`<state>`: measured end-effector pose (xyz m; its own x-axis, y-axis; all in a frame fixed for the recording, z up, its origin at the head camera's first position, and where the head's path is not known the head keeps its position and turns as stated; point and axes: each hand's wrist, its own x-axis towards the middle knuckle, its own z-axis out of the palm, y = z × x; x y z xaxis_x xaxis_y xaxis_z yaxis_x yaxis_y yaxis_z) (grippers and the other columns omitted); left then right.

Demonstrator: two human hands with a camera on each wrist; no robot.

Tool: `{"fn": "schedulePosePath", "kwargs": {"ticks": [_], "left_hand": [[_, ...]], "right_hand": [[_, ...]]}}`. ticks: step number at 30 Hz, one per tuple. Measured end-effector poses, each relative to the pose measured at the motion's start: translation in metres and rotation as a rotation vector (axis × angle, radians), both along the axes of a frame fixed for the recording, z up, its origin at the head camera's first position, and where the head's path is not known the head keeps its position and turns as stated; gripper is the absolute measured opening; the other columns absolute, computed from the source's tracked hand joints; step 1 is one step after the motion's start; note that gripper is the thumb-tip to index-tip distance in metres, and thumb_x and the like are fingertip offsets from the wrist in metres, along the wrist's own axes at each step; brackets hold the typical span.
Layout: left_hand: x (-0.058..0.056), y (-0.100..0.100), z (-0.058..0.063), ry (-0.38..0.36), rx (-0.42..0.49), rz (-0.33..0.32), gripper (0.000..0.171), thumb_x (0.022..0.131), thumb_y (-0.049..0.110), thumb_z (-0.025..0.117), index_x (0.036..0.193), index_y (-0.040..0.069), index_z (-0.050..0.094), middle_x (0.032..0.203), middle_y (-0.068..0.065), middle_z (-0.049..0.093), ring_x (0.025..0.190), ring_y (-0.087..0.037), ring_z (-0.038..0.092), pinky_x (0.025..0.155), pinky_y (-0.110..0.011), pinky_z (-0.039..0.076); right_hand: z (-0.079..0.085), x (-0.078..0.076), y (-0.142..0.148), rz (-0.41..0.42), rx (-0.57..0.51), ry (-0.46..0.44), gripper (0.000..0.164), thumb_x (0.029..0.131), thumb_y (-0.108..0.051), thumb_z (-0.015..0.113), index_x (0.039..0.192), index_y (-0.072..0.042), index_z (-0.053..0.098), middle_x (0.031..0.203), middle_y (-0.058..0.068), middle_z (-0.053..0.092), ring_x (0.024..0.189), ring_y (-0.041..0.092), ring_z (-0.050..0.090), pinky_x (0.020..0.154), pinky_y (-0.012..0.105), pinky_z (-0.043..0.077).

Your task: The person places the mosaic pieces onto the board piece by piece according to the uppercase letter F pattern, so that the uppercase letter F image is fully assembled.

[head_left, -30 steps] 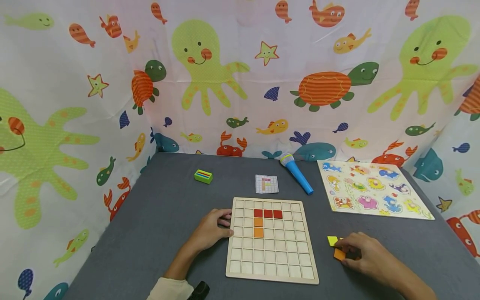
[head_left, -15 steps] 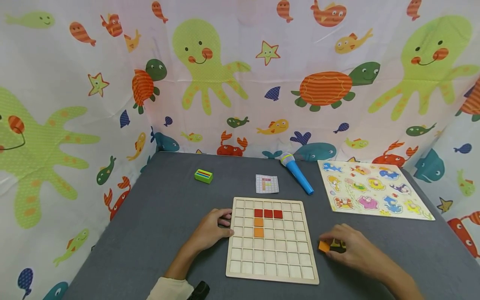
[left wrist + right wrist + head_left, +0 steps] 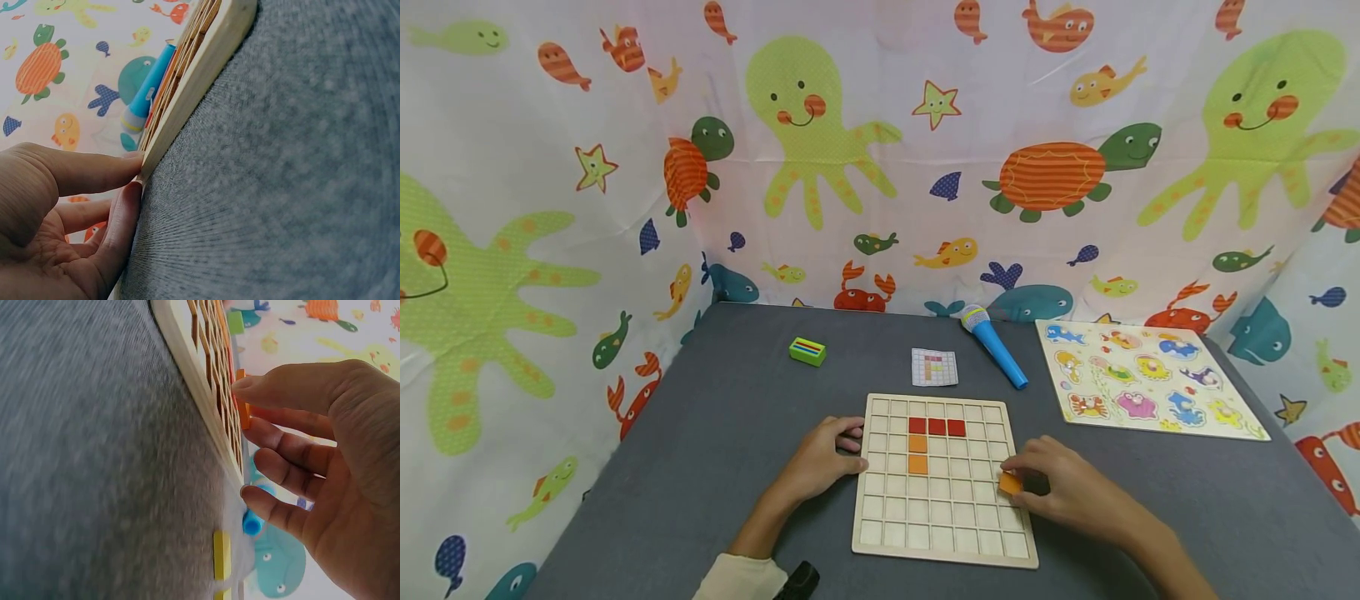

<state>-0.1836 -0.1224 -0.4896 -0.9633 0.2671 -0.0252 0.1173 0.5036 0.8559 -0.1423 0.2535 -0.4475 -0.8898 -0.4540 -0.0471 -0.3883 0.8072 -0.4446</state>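
Observation:
A pale wooden grid board (image 3: pixel 943 533) lies on the table, with three red tiles (image 3: pixel 936 427) in a row and two orange tiles (image 3: pixel 917 454) below the leftmost. My left hand (image 3: pixel 823 458) holds the board's left edge; in the left wrist view, the thumb and a finger (image 3: pixel 128 197) meet at that edge. Over the right side of the board, my right hand (image 3: pixel 1060 483) pinches a loose orange tile (image 3: pixel 1010 482) between thumb and fingers. The right wrist view shows this orange square (image 3: pixel 244 412) edge-on, its other fingers spread apart. Yellow tiles (image 3: pixel 222 556) lie on the table, hidden by the hand in the head view.
Behind the board lie a small printed pattern card (image 3: pixel 934 367) and a blue toy microphone (image 3: pixel 996 348). A green block with coloured stripes (image 3: pixel 807 352) sits at the back left. A sea-animal puzzle board (image 3: pixel 1150 379) occupies the back right. A printed curtain (image 3: pixel 880 167) surrounds the table.
My right hand has picked up an orange tile from beside the yellow ones and carried it left, over the board's right edge. The left hand and the board have stayed in place.

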Motion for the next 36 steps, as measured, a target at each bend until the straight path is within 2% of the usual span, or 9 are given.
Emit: {"fn": "schedulePosePath", "kwargs": {"ticks": [4,9,15,22,29,36], "left_hand": [[0.000,0.000,0.000,-0.003,0.001,-0.009,0.061,0.086,0.003,0.083,0.143,-0.002,0.062,0.122,-0.011,0.063,0.106,-0.021,0.067,0.091,-0.040,0.055],[-0.001,-0.001,0.001,-0.013,-0.001,-0.003,0.061,0.086,0.004,0.084,0.143,-0.001,0.062,0.123,-0.011,0.063,0.107,-0.021,0.067,0.092,-0.041,0.054],[0.000,0.000,0.002,-0.016,-0.005,-0.002,0.061,0.086,0.004,0.084,0.144,-0.001,0.061,0.124,-0.011,0.063,0.107,-0.022,0.067,0.092,-0.040,0.055],[0.000,0.000,0.003,-0.022,-0.007,0.000,0.062,0.086,0.005,0.084,0.144,-0.001,0.062,0.124,-0.010,0.063,0.107,-0.021,0.067,0.093,-0.042,0.054],[-0.002,0.000,0.001,-0.017,0.008,-0.003,0.062,0.086,0.003,0.084,0.143,-0.002,0.062,0.123,-0.011,0.063,0.106,-0.021,0.067,0.092,-0.041,0.054],[-0.002,0.000,0.000,-0.016,0.012,-0.004,0.061,0.086,0.003,0.084,0.143,-0.001,0.062,0.124,-0.011,0.063,0.106,-0.021,0.067,0.092,-0.041,0.054]], "right_hand": [[0.001,-0.004,-0.009,0.020,-0.014,-0.008,0.037,0.092,-0.040,0.082,0.122,-0.019,0.077,0.107,-0.014,0.060,0.097,0.008,0.051,0.078,0.028,0.048],[-0.002,-0.008,-0.021,0.061,-0.048,0.009,0.032,0.092,-0.032,0.083,0.119,-0.016,0.078,0.107,-0.014,0.062,0.098,0.008,0.053,0.080,0.027,0.050],[-0.004,-0.012,-0.036,0.103,-0.050,0.026,0.027,0.094,-0.029,0.081,0.119,-0.019,0.078,0.108,-0.016,0.063,0.101,0.005,0.054,0.086,0.030,0.054],[-0.004,-0.014,-0.052,0.163,-0.071,0.035,0.027,0.094,-0.030,0.081,0.118,-0.017,0.079,0.109,-0.014,0.064,0.100,0.006,0.056,0.086,0.031,0.055],[-0.003,-0.012,-0.068,0.186,-0.070,0.016,0.022,0.096,-0.023,0.078,0.117,-0.020,0.079,0.113,-0.015,0.066,0.108,0.006,0.055,0.095,0.033,0.055],[-0.002,-0.013,-0.081,0.220,-0.075,0.028,0.023,0.096,-0.024,0.079,0.119,-0.019,0.079,0.113,-0.014,0.066,0.106,0.006,0.055,0.094,0.031,0.055]]}}
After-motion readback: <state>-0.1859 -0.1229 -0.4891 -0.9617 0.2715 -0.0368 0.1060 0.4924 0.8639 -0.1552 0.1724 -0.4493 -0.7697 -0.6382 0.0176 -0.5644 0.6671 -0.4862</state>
